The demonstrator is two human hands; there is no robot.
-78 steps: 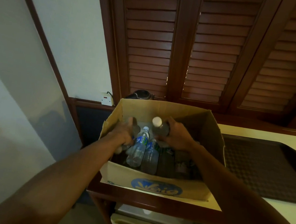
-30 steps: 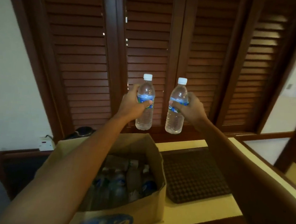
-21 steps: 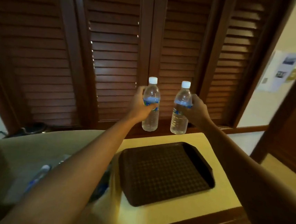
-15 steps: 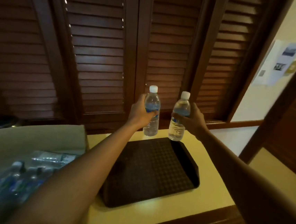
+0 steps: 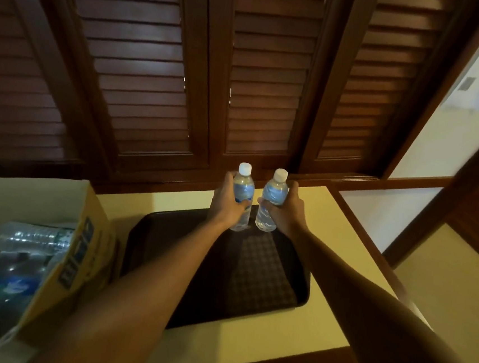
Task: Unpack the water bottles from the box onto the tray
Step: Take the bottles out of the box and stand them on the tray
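1. as the view swung away from the cardboard box (image 5: 80, 242), the two water bottles that had hung high against the louvred shutters (image 5: 143, 78) half a second earlier came down to the far edge of the dark tray (image 5: 255, 273).
2. i read that as the placing step nearly done: both bases looked at or just above the tray's dimpled floor, though i could not tell whether they touched.
3. my left hand (image 5: 227, 205) had its fingers wrapped round the left bottle (image 5: 243, 195) at the blue label, thumb across the front.
4. my right hand (image 5: 286, 210) gripped the right bottle (image 5: 271, 202) the same way; neither grip had let go.
5. both bottles stood with long axis near vertical, white caps up; the right one leaned a little towards the right, the left one was straighter.
6. they were just beside each other, with a narrow gap between.
7. the box sat at the left on the cream counter (image 5: 246, 343), just beside the tray, with several more bottles (image 5: 5, 261) lying inside, so most of the unpacking was left, i judged.
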